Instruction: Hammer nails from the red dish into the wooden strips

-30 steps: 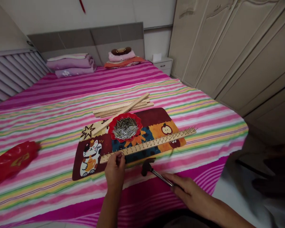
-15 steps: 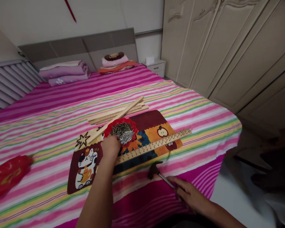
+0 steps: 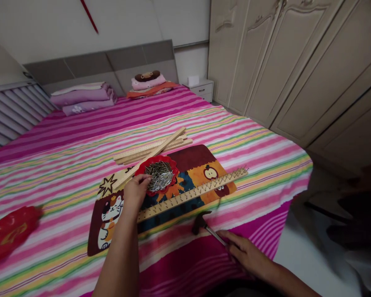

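My left hand (image 3: 136, 189) is at the left rim of a red scalloped bowl (image 3: 174, 164), its thumb and fingertips pinched together. Whatever is between those fingertips is too small to make out. Loose metal nails (image 3: 161, 175) fill the bowl. My right hand (image 3: 247, 251) grips a claw hammer (image 3: 207, 227) by its metal handle, the dark head pointing left above the bed's near part. Between the two hands, a long wooden strip (image 3: 188, 194) lies slantwise, with nails standing along most of it. Its left end shows bare holes beside my left wrist.
A patterned mat (image 3: 193, 160) lies under the bowl and strip on the striped bedspread (image 3: 253, 152). More wooden strips (image 3: 148, 150) are piled behind the bowl. At the left is a red plastic bag (image 3: 14, 231). A wardrobe (image 3: 266, 62) stands to the right.
My left hand has moved slightly left and up from the nails to the bowl's left rim, uncovering more of the strip's left end. My right hand and the hammer stay nearly still.
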Available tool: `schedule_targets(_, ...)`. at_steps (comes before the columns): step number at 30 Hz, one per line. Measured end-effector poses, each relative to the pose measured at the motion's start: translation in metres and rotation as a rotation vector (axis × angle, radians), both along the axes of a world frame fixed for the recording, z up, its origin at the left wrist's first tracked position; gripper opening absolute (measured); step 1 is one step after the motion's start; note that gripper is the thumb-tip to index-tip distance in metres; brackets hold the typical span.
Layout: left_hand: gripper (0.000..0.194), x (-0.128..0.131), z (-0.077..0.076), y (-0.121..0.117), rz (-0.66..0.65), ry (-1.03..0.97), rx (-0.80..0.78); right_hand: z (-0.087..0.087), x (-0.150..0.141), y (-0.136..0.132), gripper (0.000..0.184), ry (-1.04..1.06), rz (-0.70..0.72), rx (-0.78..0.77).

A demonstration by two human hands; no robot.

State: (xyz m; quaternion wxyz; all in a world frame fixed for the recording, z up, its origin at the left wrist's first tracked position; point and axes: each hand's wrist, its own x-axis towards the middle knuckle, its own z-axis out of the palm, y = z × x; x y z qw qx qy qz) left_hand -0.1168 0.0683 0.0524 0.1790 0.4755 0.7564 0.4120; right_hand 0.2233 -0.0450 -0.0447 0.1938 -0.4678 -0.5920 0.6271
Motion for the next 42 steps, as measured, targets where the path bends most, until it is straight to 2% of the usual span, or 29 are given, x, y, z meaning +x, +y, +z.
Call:
schedule_targets(4,0.025,-0.003,0.007,-0.006,0.144,-0.54,0.14,0.0,-0.001,-0.002,0.049,0.003,-0.016,-0.029)
schedule_targets(6,0.028,-0.002,0.015,-0.015,0.199,-0.689,0.181,0.0,-0.002,-0.004,0.047,-0.003,-0.031,-0.038)
schedule_targets(8,0.031,0.001,0.023,-0.029,0.247,-0.732,0.218,0.0,-0.002,-0.005,0.045,-0.001,-0.037,-0.017)
schedule_targets(10,0.035,0.005,0.028,-0.048,0.293,-0.702,0.258,0.001,-0.002,-0.005,0.044,-0.005,-0.041,0.016)
schedule_targets(12,0.037,0.007,0.027,-0.07,0.353,-0.61,0.284,0.002,0.0,-0.004,0.044,-0.015,-0.047,0.061)
schedule_targets(15,0.038,0.008,0.013,-0.099,0.432,-0.402,0.242,0.003,0.0,-0.003,0.044,-0.028,-0.045,0.089)
schedule_targets(18,0.035,0.01,-0.007,-0.117,0.442,-0.218,0.153,0.004,-0.002,-0.003,0.05,-0.028,-0.025,-0.018)
schedule_targets(20,0.032,0.013,-0.018,-0.12,0.434,-0.13,0.118,0.005,-0.003,-0.004,0.052,-0.016,-0.022,-0.075)
schedule_targets(23,0.028,0.02,-0.026,-0.117,0.407,-0.048,0.112,0.007,-0.005,-0.006,0.049,-0.011,-0.039,-0.072)
schedule_targets(37,0.026,0.034,-0.043,-0.117,0.323,0.195,0.186,0.009,-0.005,-0.005,0.05,0.014,-0.043,-0.06)
schedule_targets(42,0.026,0.034,-0.046,-0.115,0.315,0.227,0.197,0.007,-0.005,-0.007,0.05,0.015,-0.05,-0.073)
